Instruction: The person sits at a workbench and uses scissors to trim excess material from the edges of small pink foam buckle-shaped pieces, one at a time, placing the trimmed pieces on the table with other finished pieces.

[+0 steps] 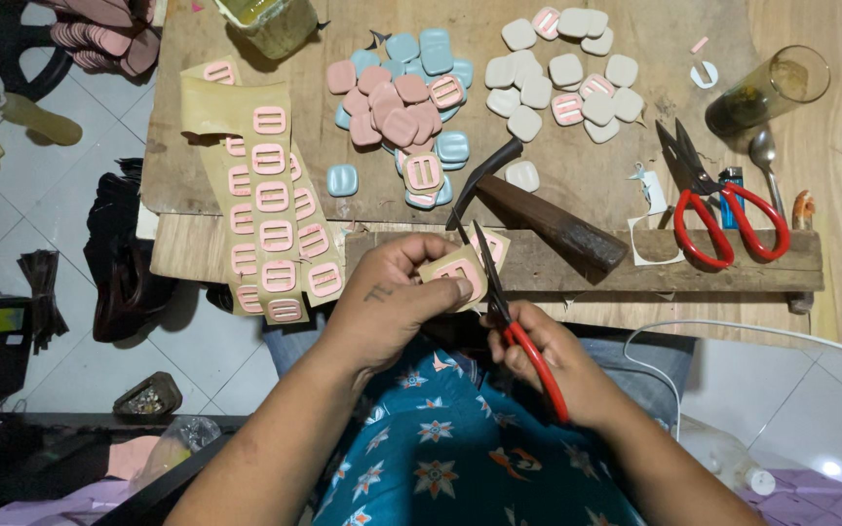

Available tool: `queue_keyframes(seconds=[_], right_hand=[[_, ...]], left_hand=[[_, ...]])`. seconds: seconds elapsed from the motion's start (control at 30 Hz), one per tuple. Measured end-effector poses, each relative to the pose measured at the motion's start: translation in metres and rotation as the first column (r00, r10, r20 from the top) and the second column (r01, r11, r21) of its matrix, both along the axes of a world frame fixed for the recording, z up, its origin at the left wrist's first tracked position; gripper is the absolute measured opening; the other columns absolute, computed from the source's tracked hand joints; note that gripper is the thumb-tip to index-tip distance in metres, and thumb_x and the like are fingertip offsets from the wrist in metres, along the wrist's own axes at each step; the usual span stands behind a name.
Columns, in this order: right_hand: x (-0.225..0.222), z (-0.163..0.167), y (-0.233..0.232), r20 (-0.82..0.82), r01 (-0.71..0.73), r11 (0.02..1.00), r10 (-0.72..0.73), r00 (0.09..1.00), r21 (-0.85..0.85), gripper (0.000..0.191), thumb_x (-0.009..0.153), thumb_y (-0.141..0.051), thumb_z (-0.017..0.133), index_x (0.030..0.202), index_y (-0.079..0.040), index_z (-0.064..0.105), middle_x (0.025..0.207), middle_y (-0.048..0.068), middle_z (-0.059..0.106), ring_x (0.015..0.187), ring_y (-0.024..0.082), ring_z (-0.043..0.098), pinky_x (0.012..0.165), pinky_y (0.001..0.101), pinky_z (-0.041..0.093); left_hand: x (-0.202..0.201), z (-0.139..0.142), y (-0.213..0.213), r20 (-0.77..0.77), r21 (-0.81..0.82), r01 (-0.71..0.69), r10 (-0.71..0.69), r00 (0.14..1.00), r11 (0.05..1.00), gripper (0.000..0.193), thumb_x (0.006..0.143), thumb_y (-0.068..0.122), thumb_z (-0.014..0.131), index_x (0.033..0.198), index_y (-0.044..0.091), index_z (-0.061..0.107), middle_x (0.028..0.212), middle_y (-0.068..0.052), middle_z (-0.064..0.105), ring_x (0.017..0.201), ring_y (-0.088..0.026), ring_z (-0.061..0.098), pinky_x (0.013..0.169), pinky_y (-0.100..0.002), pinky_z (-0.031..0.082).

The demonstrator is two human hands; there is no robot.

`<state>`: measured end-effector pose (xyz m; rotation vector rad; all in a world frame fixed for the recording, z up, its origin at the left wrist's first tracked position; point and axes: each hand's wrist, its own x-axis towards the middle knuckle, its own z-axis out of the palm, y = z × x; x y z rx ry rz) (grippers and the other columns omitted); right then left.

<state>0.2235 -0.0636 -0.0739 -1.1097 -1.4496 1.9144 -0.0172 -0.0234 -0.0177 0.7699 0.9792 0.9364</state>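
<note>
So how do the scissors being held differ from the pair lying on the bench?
The scissors in the right hand are gripped by their red handles, blades pointing up at the tan strip with a pink buckle that the left hand holds. The second scissors lie untouched on the wooden bench, beside a lighter. Their red loops show fully; the held pair's are partly hidden by fingers. Both have red handles and dark blades.

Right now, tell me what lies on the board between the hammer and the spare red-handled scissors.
In the head view, between the hammer and the spare scissors lies a white paper scrap, with bare wood around it.
</note>
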Motion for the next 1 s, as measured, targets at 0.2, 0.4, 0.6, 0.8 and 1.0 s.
queue_keyframes(seconds=[0.2, 0.4, 0.6, 0.8, 1.0], right_hand=[[0.000, 0.000, 0.004, 0.014, -0.010, 0.998, 0.009, 1.000, 0.058, 0.050, 0.095, -0.042, 0.067, 0.126, -0.004, 0.056, 0.097, 0.003, 0.061, 0.085, 0.009, 0.055, 0.076, 0.0247, 0.049], [-0.001, -0.007, 0.003, 0.014, 0.040, 0.999, -0.039, 0.999, -0.030, 0.049, 0.092, -0.037, 0.069, 0.126, -0.005, 0.055, 0.095, 0.001, 0.061, 0.081, 0.008, 0.054, 0.070, 0.0235, 0.046], [0.001, -0.009, 0.002, -0.049, 0.058, 0.992, -0.063, 0.997, -0.108, 0.050, 0.092, -0.038, 0.070, 0.126, -0.004, 0.061, 0.086, -0.002, 0.057, 0.067, 0.005, 0.045, 0.061, 0.0197, 0.037], [0.006, -0.006, -0.003, -0.035, 0.080, 0.980, -0.088, 0.996, -0.180, 0.047, 0.089, -0.037, 0.074, 0.118, -0.002, 0.065, 0.085, -0.002, 0.059, 0.064, 0.005, 0.048, 0.056, 0.0204, 0.037], [0.013, -0.009, -0.004, 0.040, 0.069, 0.982, -0.063, 0.997, -0.173, 0.041, 0.087, -0.032, 0.076, 0.115, -0.003, 0.069, 0.074, -0.004, 0.056, 0.057, 0.004, 0.045, 0.050, 0.0212, 0.034]], left_hand=[[-0.003, -0.003, 0.001, -0.124, 0.076, 0.048, -0.038, 0.992, 0.996, 0.015, 0.087, 0.011, 0.072, 0.097, 0.000, 0.072, 0.088, -0.002, 0.072, 0.077, -0.008, 0.065, 0.072, -0.025, 0.054], [-0.002, -0.001, 0.000, -0.142, 0.064, 0.034, -0.025, 0.990, 0.997, 0.014, 0.087, 0.010, 0.073, 0.095, -0.002, 0.072, 0.087, -0.003, 0.073, 0.076, -0.008, 0.065, 0.071, -0.025, 0.054], [-0.003, -0.003, 0.001, -0.103, 0.052, 0.033, -0.028, 0.994, 0.998, 0.014, 0.086, 0.008, 0.072, 0.096, -0.002, 0.072, 0.087, -0.004, 0.073, 0.076, -0.009, 0.065, 0.071, -0.025, 0.054], [-0.007, -0.008, 0.003, -0.037, -0.009, 0.056, -0.057, 0.998, 0.998, 0.013, 0.085, 0.006, 0.069, 0.095, -0.003, 0.072, 0.084, -0.004, 0.072, 0.074, -0.010, 0.065, 0.070, -0.026, 0.054], [-0.014, -0.007, 0.007, -0.032, -0.028, 0.127, -0.128, 0.991, 0.991, 0.014, 0.085, 0.006, 0.067, 0.094, -0.003, 0.073, 0.082, -0.003, 0.072, 0.071, -0.010, 0.063, 0.067, -0.026, 0.053]])
